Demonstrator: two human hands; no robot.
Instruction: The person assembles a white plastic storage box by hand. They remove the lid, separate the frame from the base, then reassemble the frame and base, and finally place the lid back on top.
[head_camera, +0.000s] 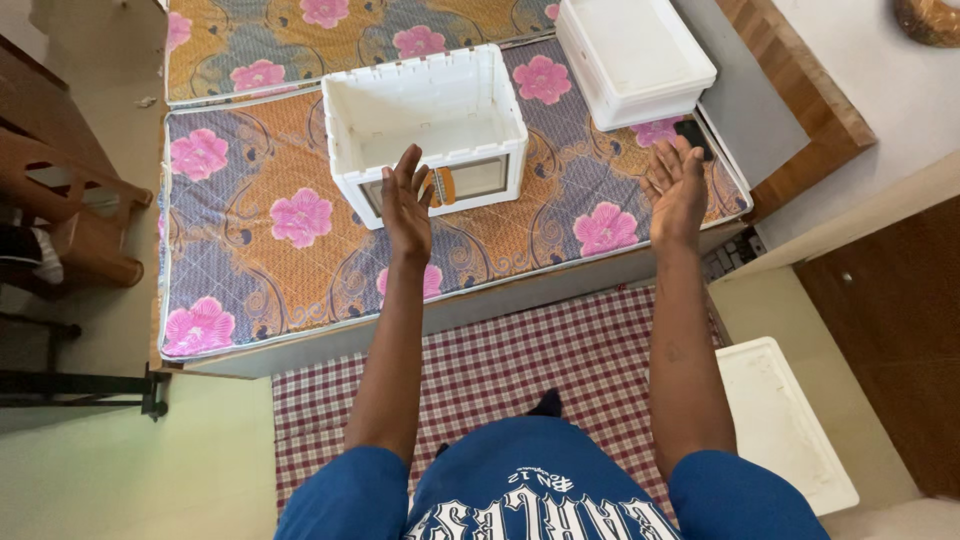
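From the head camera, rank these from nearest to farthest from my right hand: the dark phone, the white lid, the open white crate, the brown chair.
From the right hand, palm open above the mattress:
1. Dark phone, just beyond the fingertips at the mattress's right edge.
2. White lid, farther back, slightly left.
3. Open white crate, to the left, by the left hand.
4. Brown chair, far left, off the mattress.

Both arms reach straight out in front of the body, bare below short blue sleeves, elbows nearly locked. The left hand (407, 207) is flat and open, fingers together and pointing forward. The right hand (678, 188) is open too — fingers loosely spread, well apart from the left — holding nothing.
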